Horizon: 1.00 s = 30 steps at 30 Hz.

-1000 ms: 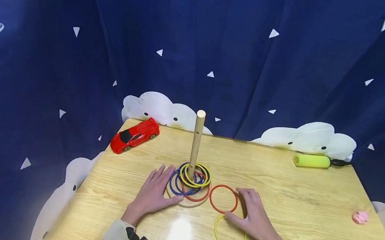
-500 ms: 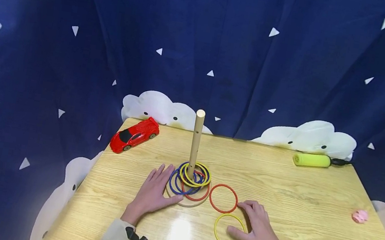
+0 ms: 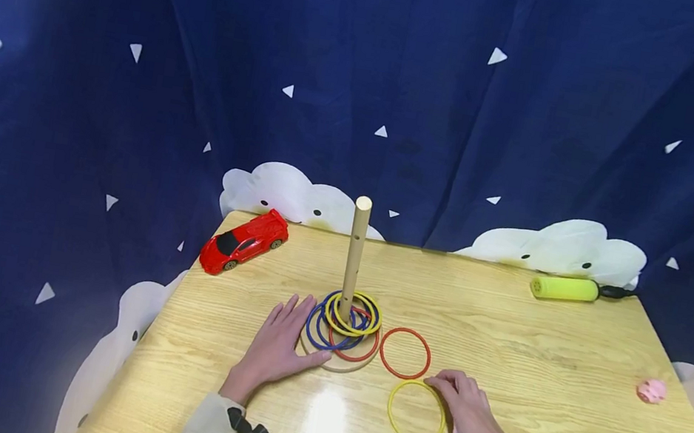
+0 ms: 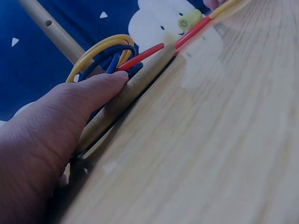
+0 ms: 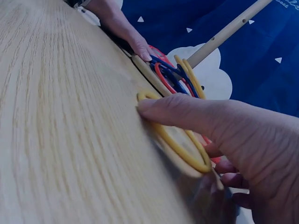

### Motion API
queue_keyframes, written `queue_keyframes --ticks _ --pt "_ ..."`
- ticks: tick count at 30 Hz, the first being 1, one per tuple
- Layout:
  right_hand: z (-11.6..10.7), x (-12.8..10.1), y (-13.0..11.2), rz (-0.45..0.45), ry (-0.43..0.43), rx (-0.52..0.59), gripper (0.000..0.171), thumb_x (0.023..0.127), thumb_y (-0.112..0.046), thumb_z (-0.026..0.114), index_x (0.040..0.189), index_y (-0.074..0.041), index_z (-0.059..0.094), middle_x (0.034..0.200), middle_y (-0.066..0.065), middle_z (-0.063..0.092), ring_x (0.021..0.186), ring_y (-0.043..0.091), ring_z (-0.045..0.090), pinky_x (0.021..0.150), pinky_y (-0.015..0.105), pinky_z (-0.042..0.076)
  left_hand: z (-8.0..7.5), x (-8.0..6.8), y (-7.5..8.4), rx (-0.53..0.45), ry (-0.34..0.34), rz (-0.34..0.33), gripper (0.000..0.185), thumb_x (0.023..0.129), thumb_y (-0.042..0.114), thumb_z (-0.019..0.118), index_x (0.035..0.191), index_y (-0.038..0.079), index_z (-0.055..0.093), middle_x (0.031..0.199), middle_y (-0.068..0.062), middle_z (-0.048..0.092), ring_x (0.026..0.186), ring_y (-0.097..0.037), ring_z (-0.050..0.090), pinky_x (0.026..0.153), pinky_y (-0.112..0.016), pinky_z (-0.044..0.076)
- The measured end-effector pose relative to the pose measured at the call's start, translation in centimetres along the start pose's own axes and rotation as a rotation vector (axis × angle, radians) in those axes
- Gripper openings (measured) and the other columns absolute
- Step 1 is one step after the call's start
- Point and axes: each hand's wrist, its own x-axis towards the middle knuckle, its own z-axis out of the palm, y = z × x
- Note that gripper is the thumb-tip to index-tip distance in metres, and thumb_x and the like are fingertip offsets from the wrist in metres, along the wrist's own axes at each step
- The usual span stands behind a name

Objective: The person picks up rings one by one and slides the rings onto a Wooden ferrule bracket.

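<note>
A wooden peg stands upright on a round wooden base. Several blue, yellow and red rings lie around its foot. My left hand rests against the base's left side with fingers straight, the thumb touching its front edge. To the right of the base, my right hand holds a yellow ring between thumb and fingers at its right side. In the right wrist view the thumb presses on one end of that yellow ring, with fingers at the other. Beyond it lies a loose red ring.
A red toy car sits at the table's back left corner. At the back right lies a yellow-green pump with a black end, and a small pink pig toy is near the right edge. A blue curtain hangs behind.
My right hand has drawn back from beside the red ring towards me and taken hold of the yellow ring. The left hand has stayed at the base.
</note>
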Motion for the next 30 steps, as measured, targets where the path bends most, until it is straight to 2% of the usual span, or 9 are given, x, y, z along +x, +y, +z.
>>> queue_keyframes --ticks 5,13,17,23,30 --pt "0.9 0.5 0.5 -0.010 0.052 0.003 0.090 0.065 -0.067 0.090 0.133 -0.014 0.065 0.131 -0.002 0.054 0.121 0.018 0.048 0.094 0.042 0.039 0.0 0.0 0.0 0.001 -0.002 -0.001 0.114 0.085 0.088 0.052 0.168 0.013 0.024 0.173 -0.002 0.025 0.161 -0.031 0.016 0.130 -0.049 0.012" --pt "2.0 1.6 1.2 -0.047 0.129 -0.032 0.093 0.058 -0.066 0.092 0.127 -0.009 0.067 0.126 0.000 0.056 0.115 0.018 0.050 0.093 0.038 0.040 0.0 0.1 0.0 0.005 -0.004 -0.007 0.115 0.085 0.088 0.051 0.168 0.015 0.023 0.173 -0.002 0.024 0.161 -0.029 0.014 0.131 -0.049 0.012" --pt "2.0 2.1 1.6 -0.065 0.152 -0.038 0.090 0.058 -0.065 0.092 0.123 -0.008 0.069 0.124 0.001 0.058 0.113 0.018 0.053 0.089 0.039 0.043 0.0 0.2 0.0 0.016 -0.012 -0.012 0.114 0.085 0.088 0.051 0.168 0.015 0.021 0.174 -0.001 0.023 0.161 -0.028 0.014 0.131 -0.048 0.010" --pt "1.1 3.1 1.7 -0.041 0.128 -0.019 0.089 0.061 -0.065 0.092 0.125 -0.009 0.069 0.126 0.003 0.062 0.116 0.020 0.056 0.093 0.044 0.048 -0.1 0.1 0.2 0.022 -0.022 -0.015 0.114 0.086 0.088 0.050 0.169 0.016 0.021 0.174 -0.001 0.022 0.161 -0.028 0.013 0.131 -0.047 0.010" --pt "-1.6 5.6 1.4 -0.055 0.115 0.014 0.091 0.062 -0.052 0.094 0.132 -0.001 0.064 0.132 0.010 0.064 0.122 0.028 0.057 0.100 0.053 0.048 0.1 0.1 0.0 0.025 -0.032 -0.021 0.114 0.086 0.088 0.050 0.169 0.016 0.020 0.174 0.000 0.021 0.162 -0.027 0.012 0.131 -0.046 0.008"
